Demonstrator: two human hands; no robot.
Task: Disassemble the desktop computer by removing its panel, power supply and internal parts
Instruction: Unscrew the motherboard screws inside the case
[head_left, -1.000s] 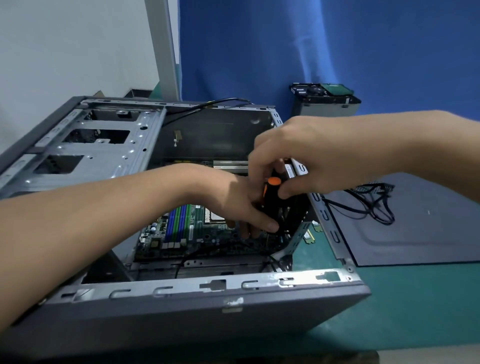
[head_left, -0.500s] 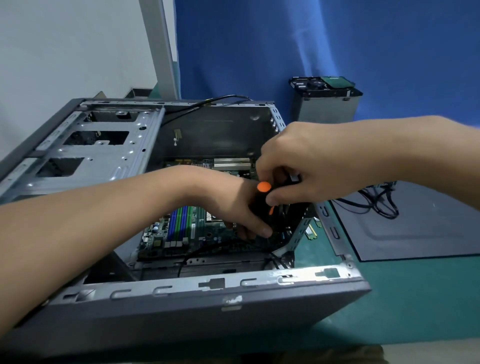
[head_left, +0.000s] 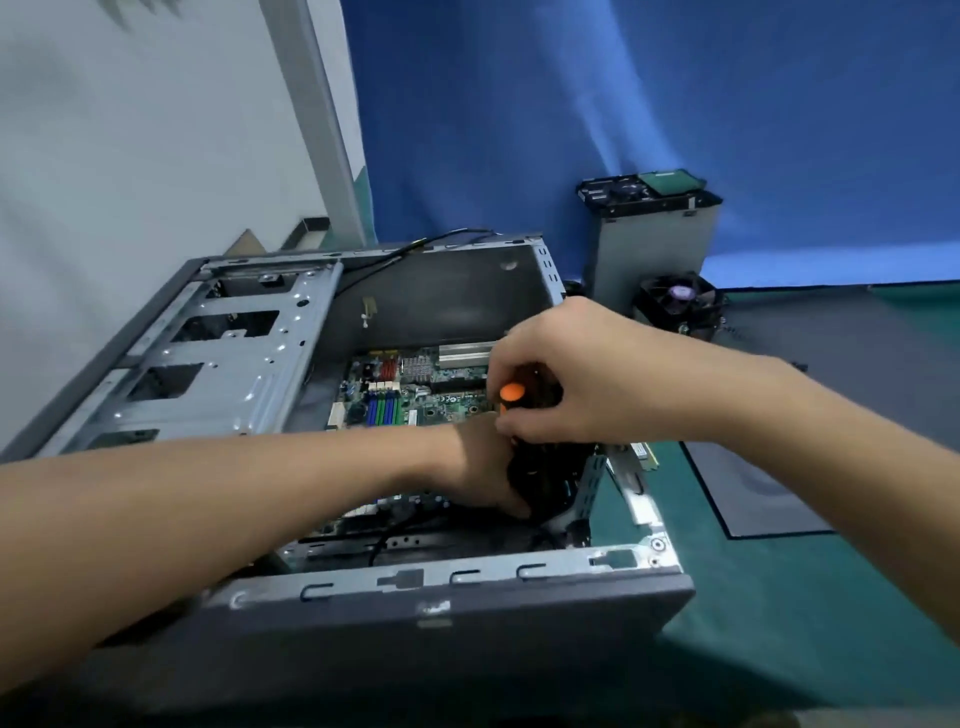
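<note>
**K:** status?

**Me:** Case (head_left: 467, 639) lies on its side on the desk (head_left: 779, 623), open side up. Side panel (head_left: 769, 499) is off, flat on the desk to my right. Motherboard (head_left: 447, 402) sits on the case floor.

**K:** hands?

**Me:** Right grip (head_left: 571, 384) wraps the screwdriver (head_left: 511, 392) handle, black with an orange cap. Shaft points down into the rear corner, tip hidden. Left grip (head_left: 475, 467) is down in that corner, fingers curled on a black part (head_left: 543, 478). Looks like a fan, can't tell for sure.

**K:** how will it handle?

**Me:** My guess: light plastic frame, stiff enough, but brittle at the mounting ears. I'd hold it by the frame edges, not the blades or any lead. When the last screw lets go it could drop onto the board, so the left grip stays on it.

**K:** risks?

**Me:** The driver slipping onto the motherboard. The traces and the memory slots (head_left: 384, 410) are near. The sheet-metal edges of the case look sharp too. Any lead on the part is hidden, so I'd check before lifting.

**K:** progress?

**Me:** Judging by the desk, a grey metal box (head_left: 654, 254) and a loose cooler fan (head_left: 678, 301) stand behind the case, already out. Board not yet out.
</note>
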